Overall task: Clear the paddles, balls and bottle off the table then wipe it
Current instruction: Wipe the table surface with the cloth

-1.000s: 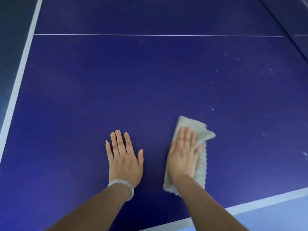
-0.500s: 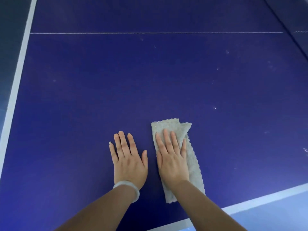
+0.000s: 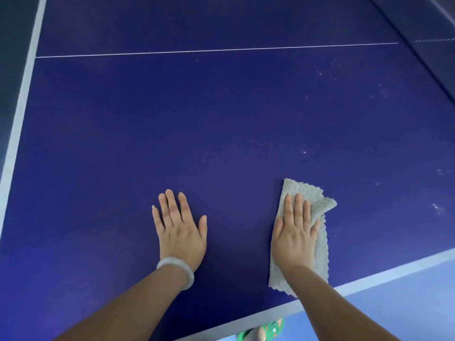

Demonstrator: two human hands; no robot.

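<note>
A dark blue table tennis table (image 3: 221, 124) fills the head view. My right hand (image 3: 295, 232) lies flat with straight fingers on a folded grey cloth (image 3: 320, 244), pressing it onto the table near the front edge. To its left, my left hand (image 3: 179, 230) rests flat on the bare surface, fingers spread, a pale bangle on the wrist. No paddles, balls or bottle are in view.
White dust specks (image 3: 344, 77) dot the far right of the table. A thin white centre line (image 3: 216, 49) runs across the top. White edge stripes mark the left side (image 3: 19, 114) and the front edge (image 3: 394, 267). A green sandalled foot (image 3: 263, 332) shows below.
My right hand has slid the cloth to the right, away from my left hand, after moving it left beside that hand. The left hand stays planted.
</note>
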